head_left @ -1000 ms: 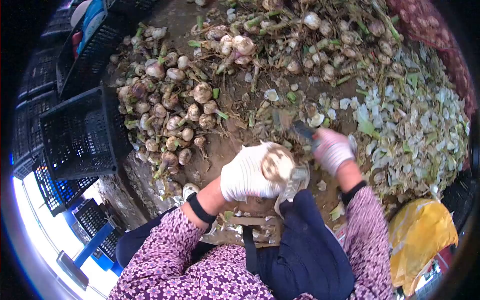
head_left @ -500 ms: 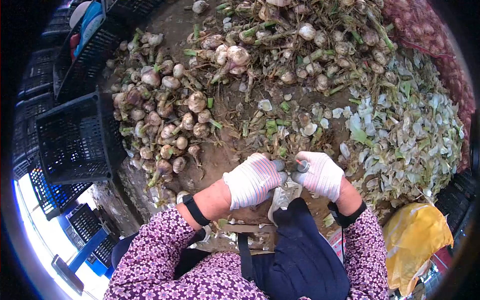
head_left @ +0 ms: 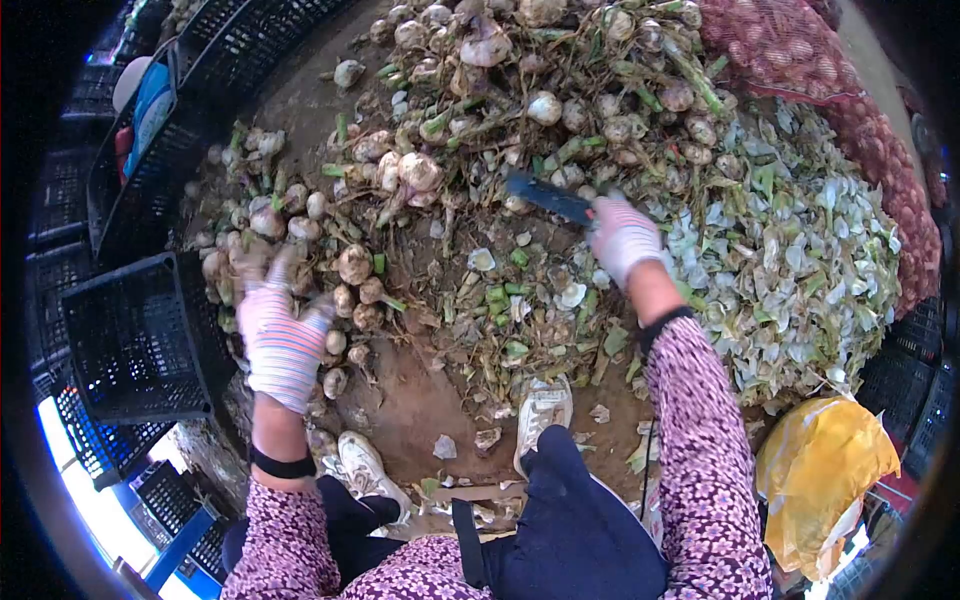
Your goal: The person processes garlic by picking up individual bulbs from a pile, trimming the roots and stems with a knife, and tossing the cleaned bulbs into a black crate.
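My left hand (head_left: pixel 280 335), in a striped knit glove, reaches over the trimmed garlic bulbs (head_left: pixel 355 264) heaped at the left. Its fingers are spread among them, thumb apart, slightly smeared by motion. Bulbs right under the fingers are partly hidden. In my gloved right hand (head_left: pixel 624 238) is a knife (head_left: pixel 548 196), its broad dark blade pointing left across the lower edge of the pile of untrimmed garlic (head_left: pixel 600 110) with stalks. A bit of red shows at the handle, which the fingers wrap around.
White and green garlic peelings (head_left: pixel 790 260) heap up at the right, beside red net bags (head_left: pixel 780 50) of bulbs. Black plastic crates (head_left: pixel 135 335) line the left side. A yellow bag (head_left: pixel 825 475) sits at lower right. Cut stalk bits (head_left: pixel 500 300) litter the ground before my shoes.
My hands were together in front of my lap. The left has moved out to the bulbs on the left, fingers spreading; the right has moved forward with the knife, its blade now visible.
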Motion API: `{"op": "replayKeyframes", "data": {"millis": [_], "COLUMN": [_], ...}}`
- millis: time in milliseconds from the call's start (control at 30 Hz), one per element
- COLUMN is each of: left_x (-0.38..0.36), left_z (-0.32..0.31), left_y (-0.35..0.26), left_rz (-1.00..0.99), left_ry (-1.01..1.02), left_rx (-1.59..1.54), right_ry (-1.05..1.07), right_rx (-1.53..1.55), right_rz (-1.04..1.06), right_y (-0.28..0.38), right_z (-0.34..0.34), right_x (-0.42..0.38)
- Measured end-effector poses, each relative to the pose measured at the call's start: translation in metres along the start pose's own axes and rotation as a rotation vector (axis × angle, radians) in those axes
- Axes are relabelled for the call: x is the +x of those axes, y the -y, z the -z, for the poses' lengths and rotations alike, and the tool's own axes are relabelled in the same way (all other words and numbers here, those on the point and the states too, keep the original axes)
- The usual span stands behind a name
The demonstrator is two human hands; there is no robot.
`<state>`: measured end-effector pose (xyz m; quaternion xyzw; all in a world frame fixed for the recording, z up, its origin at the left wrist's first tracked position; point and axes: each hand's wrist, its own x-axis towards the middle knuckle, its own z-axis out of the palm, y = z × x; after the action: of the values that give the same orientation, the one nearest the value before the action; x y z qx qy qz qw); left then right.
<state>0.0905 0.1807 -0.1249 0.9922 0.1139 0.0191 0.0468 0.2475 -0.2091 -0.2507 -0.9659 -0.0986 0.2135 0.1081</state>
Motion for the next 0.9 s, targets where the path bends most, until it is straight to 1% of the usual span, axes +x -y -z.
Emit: {"op": "replayKeyframes", "data": {"millis": [33,67,100,167,200,233,300,333,367,400,433,500,533,567,600,633,700,733,767,833,867,900], "left_x": [-0.004,-0.009,-0.013,-0.021,-0.027,-0.034,-0.047,-0.057,-0.063,-0.068,-0.072,-0.078,-0.075,-0.072,-0.072,-0.075,-0.075,-0.073,-0.072,-0.07,-0.066,-0.065], "left_z": [-0.01,-0.023,-0.035,-0.05,-0.061,-0.073,-0.103,-0.123,-0.137,-0.137,-0.146,-0.133,-0.129,-0.125,-0.121,-0.122,-0.121,-0.123,-0.118,-0.104,-0.1,-0.092], "left_y": [-0.009,-0.022,-0.04,-0.078,-0.093,-0.106,-0.125,-0.132,-0.139,-0.146,-0.147,-0.154,-0.151,-0.147,-0.145,-0.145,-0.147,-0.146,-0.148,-0.155,-0.156,-0.163], "left_rz": [-0.076,-0.084,-0.088,0.001,0.095,0.199,0.399,0.42,0.435,0.511,0.57,0.638,0.633,0.613,0.594,0.588,0.649,0.642,0.653,0.482,0.377,0.378], "left_ry": [-0.001,0.031,0.065,0.223,0.322,0.415,0.575,0.557,0.538,0.551,0.647,0.654,0.651,0.752,0.853,0.854,0.692,0.757,0.754,0.652,0.67,0.676], "left_rx": [-0.138,-0.253,-0.367,-0.685,-0.861,-1.03,-1.041,-1.094,-1.149,-1.239,-1.212,-1.327,-1.324,-1.245,-1.162,-1.16,-1.435,-1.265,-1.262,-1.559,-1.619,-1.752], "right_ry": [0.043,0.05,-0.047,0.01,-0.048,-0.026,0.08,0.06,0.062,0.038,0.014,0.029,-0.042,-0.107,0.149,0.144,0.131,0.09,0.097,0.104,0.115,0.125], "right_rx": [-0.039,-0.075,-0.02,0.155,0.296,0.302,0.317,0.191,0.195,0.145,0.097,0.075,0.12,0.166,0.123,0.126,0.077,0.152,0.155,0.719,0.768,0.817], "right_rz": [-0.036,-0.052,-0.021,-0.15,-0.173,-0.163,-0.19,-0.092,-0.087,-0.009,0.067,0.083,0.114,0.143,-0.02,-0.023,0.004,-0.075,-0.068,-0.108,-0.066,-0.029], "right_y": [0.0,0.007,0.005,0.015,0.012,0.017,0.031,0.025,0.023,0.022,0.022,0.023,0.021,0.023,0.031,0.028,0.024,0.024,0.027,0.036,0.046,0.059], "right_z": [-0.011,-0.006,-0.015,-0.019,-0.036,-0.041,-0.041,-0.053,-0.056,-0.059,-0.062,-0.054,-0.055,-0.051,-0.034,-0.039,-0.048,-0.055,-0.055,-0.055,-0.057,-0.056], "right_x": [0.011,0.01,0.008,-0.007,-0.02,-0.032,-0.056,-0.062,-0.064,-0.068,-0.073,-0.068,-0.063,-0.06,-0.057,-0.059,-0.059,-0.064,-0.073,-0.093,-0.105,-0.121]}}
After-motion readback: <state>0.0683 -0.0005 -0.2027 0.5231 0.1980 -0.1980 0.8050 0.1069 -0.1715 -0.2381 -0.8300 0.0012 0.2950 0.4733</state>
